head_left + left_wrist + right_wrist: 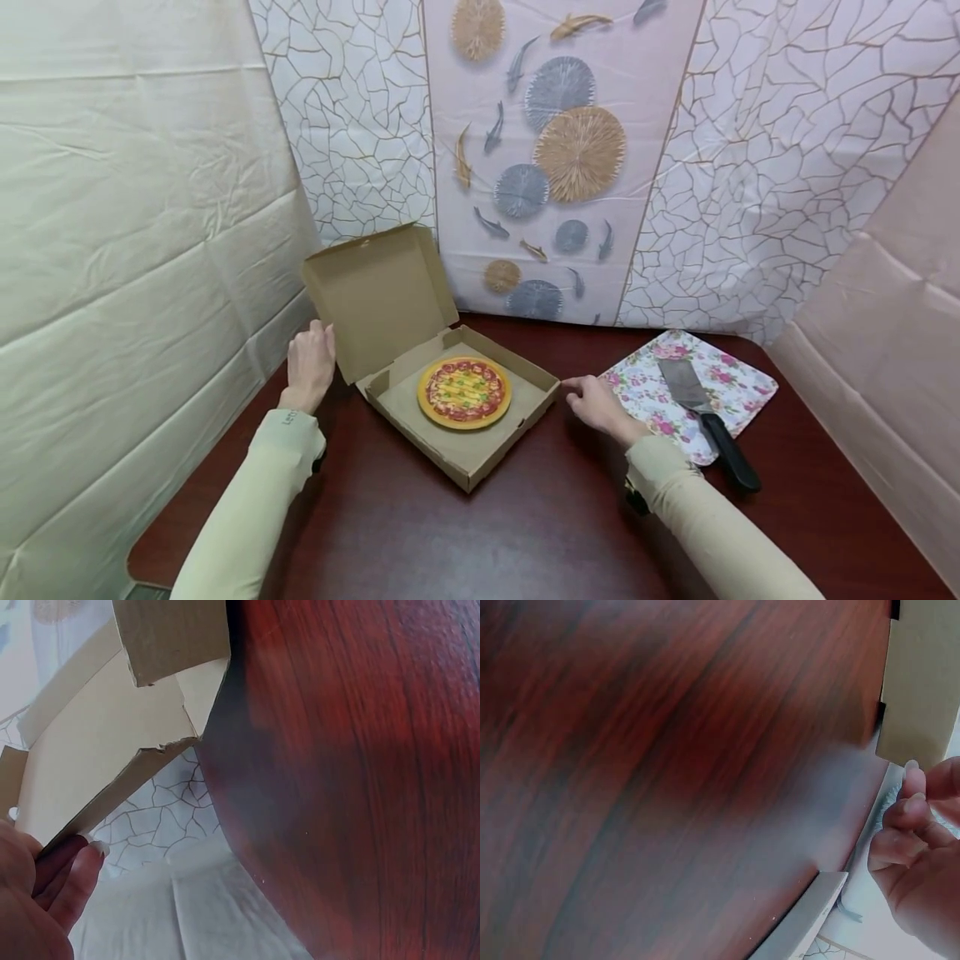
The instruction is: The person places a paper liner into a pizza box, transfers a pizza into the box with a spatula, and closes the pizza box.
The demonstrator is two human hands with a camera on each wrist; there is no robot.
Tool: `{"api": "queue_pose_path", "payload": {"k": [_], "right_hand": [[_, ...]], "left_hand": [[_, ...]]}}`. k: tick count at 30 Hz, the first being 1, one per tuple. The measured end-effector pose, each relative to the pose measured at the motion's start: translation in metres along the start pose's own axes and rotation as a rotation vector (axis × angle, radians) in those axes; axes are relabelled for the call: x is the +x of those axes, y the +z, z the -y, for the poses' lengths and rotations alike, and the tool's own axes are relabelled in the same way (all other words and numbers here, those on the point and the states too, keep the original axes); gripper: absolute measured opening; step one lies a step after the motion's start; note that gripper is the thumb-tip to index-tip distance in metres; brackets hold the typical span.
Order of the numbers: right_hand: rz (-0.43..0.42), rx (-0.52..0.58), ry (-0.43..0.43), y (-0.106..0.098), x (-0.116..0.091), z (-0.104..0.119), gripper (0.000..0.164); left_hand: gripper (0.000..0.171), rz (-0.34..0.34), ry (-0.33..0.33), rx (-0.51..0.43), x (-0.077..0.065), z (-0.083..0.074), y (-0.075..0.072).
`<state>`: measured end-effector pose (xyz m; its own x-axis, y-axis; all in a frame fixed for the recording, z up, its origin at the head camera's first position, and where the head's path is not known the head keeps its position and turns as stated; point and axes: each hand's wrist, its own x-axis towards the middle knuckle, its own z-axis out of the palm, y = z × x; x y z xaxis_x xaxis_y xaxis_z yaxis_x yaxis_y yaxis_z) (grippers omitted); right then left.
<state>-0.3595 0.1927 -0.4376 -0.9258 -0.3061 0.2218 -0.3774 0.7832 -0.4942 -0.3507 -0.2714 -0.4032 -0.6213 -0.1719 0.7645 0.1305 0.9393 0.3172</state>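
An opened cardboard pizza box (480,467) stands on the table, its lid (382,300) tilted up toward the back left. Inside lies a round pizza (465,393) with a yellow crust, red rounds and yellow strips on top. My left hand (311,360) grips the lid's left edge; in the left wrist view its fingers (79,889) reach behind the cardboard. At the box's right corner, my right hand (597,403) touches the cardboard with its extended index finger, while the other fingers (896,847) curl loosely.
Right of the box lies a floral board (637,375) with a black-handled pizza server (727,450) across it, the handle jutting past the board's edge. Behind the dark red table (480,550) hangs a patterned curtain (562,250); pale cloth walls (150,292) stand at both sides.
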Motion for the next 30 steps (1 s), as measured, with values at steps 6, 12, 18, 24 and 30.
{"api": "queue_pose_path", "payload": {"k": [6,12,18,24,30], "right_hand": [[0.019,0.071,-0.018,-0.003,-0.001,0.000,0.024],[0.072,0.098,-0.062,-0.007,-0.006,0.002,0.021],[0.190,0.191,-0.030,-0.013,-0.010,0.006,0.025],[0.328,0.267,-0.048,-0.020,-0.012,0.011,0.029],[0.392,0.303,-0.048,-0.020,-0.011,0.016,0.032]], "left_hand": [[0.023,0.027,-0.027,-0.037,0.005,-0.008,0.008],[0.021,0.065,-0.058,-0.069,0.012,-0.018,0.014],[0.021,0.090,-0.097,-0.114,0.019,-0.027,0.015],[0.022,0.093,-0.111,-0.156,0.024,-0.034,0.020],[0.022,0.103,-0.127,-0.158,0.028,-0.041,0.030]]}}
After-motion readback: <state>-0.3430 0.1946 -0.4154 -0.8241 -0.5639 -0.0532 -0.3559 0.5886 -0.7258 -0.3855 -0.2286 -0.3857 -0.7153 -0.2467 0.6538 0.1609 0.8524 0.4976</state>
